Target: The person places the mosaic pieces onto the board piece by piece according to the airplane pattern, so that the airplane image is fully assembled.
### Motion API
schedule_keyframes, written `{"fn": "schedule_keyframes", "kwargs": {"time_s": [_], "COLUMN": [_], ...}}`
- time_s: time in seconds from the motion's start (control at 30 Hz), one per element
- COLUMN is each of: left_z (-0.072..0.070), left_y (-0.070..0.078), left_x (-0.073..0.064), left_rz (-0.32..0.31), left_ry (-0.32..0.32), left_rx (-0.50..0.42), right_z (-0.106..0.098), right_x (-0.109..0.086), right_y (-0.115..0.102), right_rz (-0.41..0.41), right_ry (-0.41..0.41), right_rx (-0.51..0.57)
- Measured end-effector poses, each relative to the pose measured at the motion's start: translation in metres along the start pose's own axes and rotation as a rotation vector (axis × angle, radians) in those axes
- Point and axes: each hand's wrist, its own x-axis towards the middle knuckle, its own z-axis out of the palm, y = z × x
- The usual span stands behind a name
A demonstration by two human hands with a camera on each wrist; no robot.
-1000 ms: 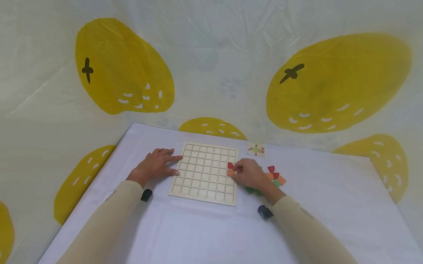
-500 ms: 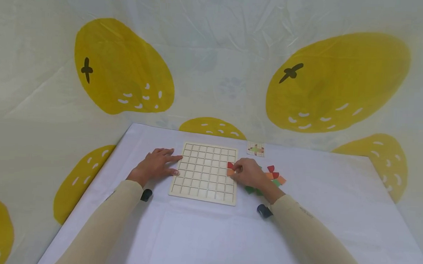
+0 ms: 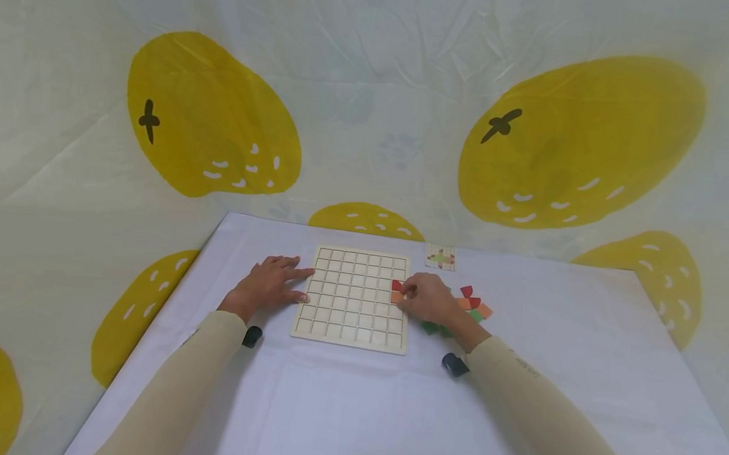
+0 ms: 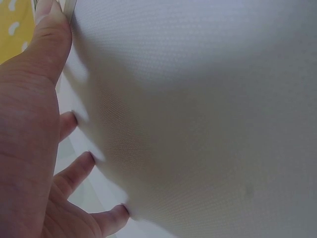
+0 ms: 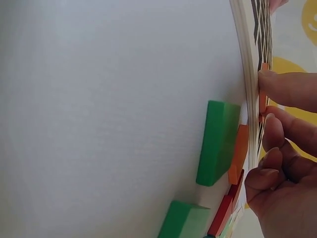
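A pale wooden grid board (image 3: 350,300) lies on the white table. My left hand (image 3: 267,282) spreads its fingers at the board's left side, thumb and forefinger touching that edge. In the left wrist view the thumb (image 4: 48,34) meets the board's side, while other fingertips rest on the cloth. At the right edge of the board, my right hand (image 3: 431,298) pinches an orange tile (image 5: 263,89) between thumb and forefinger, at the right column of cells. Just beyond it a red tile (image 3: 396,285) sits on the board. The fingers partly cover the orange tile.
Right of the board lies a loose group of green, orange and red pieces, including a green block (image 5: 216,144) and a red piece (image 3: 467,291). A small pattern card (image 3: 440,257) lies at the back. Patterned cloth (image 3: 368,120) hangs behind the table.
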Motion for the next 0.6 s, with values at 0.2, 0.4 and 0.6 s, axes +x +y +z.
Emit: {"fn": "schedule_keyframes", "kwargs": {"time_s": [0.2, 0.4, 0.6], "left_z": [-0.0018, -0.0013, -0.0006], "left_y": [0.0021, 0.0019, 0.0002], "left_x": [-0.0017, -0.0019, -0.0011], "left_rz": [-0.003, -0.001, 0.000], "left_ry": [-0.001, 0.004, 0.004], "left_rx": [0.000, -0.002, -0.009], "right_z": [0.0006, 0.0013, 0.0010], "right_x": [-0.0001, -0.0019, -0.0042], "right_y": [-0.0001, -0.0002, 0.0011], "right_rz": [0.017, -0.016, -0.047], "right_ry": [0.006, 0.011, 0.020], "right_rx": [0.003, 0.015, 0.022]}}
